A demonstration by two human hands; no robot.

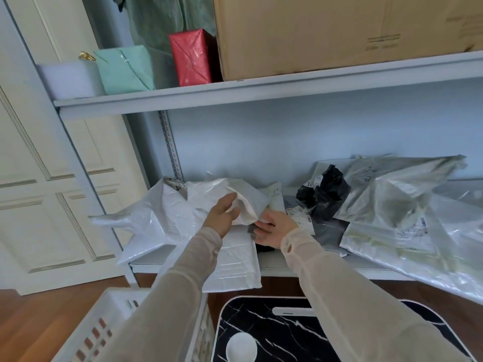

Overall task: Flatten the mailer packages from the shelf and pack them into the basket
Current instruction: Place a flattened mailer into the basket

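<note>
Several crumpled mailer bags lie on the lower shelf [271, 267]. My left hand [222, 214] pinches a fold of a white mailer [243, 202] at the pile's middle. My right hand [274, 227] lies just to its right, fingers spread over a dark grey mailer [326, 231] and touching the white one's lower edge. A bigger white mailer [230, 265] hangs over the shelf's front edge. A black crumpled mailer [324, 192] and large translucent mailers [392, 205] sit to the right. The white slotted basket [109, 325] stands on the floor at bottom left, partly behind my left sleeve.
The upper shelf [235, 92] carries a big cardboard box [326, 32], a red wrapped parcel [192, 56] and a mint wrapped parcel [125, 69]. A black marble-patterned small table [261, 333] with a white spoon-like object stands below the shelf. White panelled doors [39, 178] are on the left.
</note>
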